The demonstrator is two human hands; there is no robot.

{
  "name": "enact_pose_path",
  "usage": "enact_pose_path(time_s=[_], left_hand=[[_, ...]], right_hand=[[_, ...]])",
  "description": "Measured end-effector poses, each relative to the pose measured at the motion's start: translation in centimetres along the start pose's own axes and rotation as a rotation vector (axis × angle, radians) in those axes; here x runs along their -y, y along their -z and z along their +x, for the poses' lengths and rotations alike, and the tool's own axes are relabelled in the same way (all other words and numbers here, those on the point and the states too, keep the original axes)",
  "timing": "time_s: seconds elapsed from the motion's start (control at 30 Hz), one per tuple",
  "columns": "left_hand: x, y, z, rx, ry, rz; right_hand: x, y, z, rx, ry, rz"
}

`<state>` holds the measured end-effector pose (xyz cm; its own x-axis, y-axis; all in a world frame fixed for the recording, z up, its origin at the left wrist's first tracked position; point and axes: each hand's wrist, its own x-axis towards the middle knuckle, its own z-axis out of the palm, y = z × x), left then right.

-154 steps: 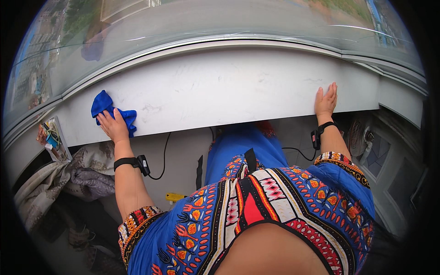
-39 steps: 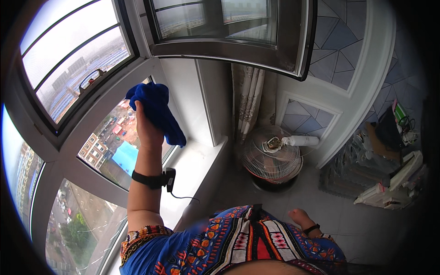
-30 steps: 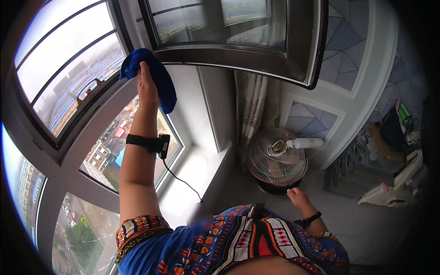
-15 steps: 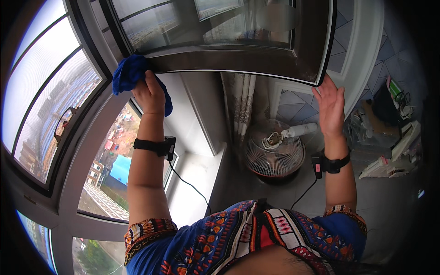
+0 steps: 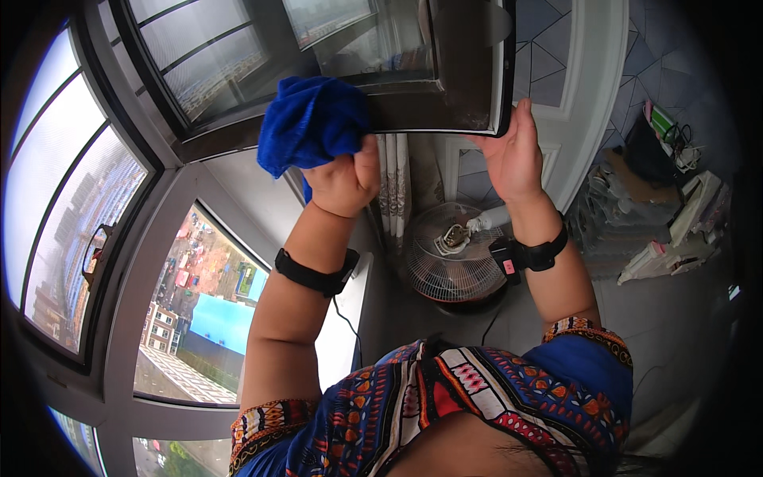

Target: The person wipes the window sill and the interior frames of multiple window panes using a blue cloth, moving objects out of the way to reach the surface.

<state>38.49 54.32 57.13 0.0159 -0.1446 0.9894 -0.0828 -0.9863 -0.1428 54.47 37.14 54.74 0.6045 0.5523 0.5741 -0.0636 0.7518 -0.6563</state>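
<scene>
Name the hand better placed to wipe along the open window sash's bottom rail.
Left, most likely: the left hand holds the blue cloth up at the bottom rail of the open window sash. The right hand has no visible cloth and is at the sash's lower corner, seemingly steadying it.

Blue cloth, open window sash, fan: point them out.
Blue cloth [image 5: 314, 123], head view: middle of its bunched folds.
Open window sash [image 5: 342, 60], head view: its glass pane.
Fan [image 5: 453, 272], head view: its wire guard.

blue cloth [image 5: 314, 123] moved rightward, right hand [image 5: 515, 163] raised
</scene>
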Motion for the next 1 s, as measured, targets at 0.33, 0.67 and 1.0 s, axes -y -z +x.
enact_pose_path(time_s=[0.33,0.67,1.0], left_hand=[[-7.7,-5.9,0.0,0.133,-0.016,0.067],[2.7,3.9,-1.8,0.224,-0.172,0.289],[11.1,15.1,-2.7,0.481,0.054,0.822]], right_hand=[[-1.5,3.1,0.5,-0.105,-0.176,0.184],[1.0,1.7,-0.8,0.057,-0.12,0.075],[2.4,2.9,-1.8,0.027,-0.065,0.107]])
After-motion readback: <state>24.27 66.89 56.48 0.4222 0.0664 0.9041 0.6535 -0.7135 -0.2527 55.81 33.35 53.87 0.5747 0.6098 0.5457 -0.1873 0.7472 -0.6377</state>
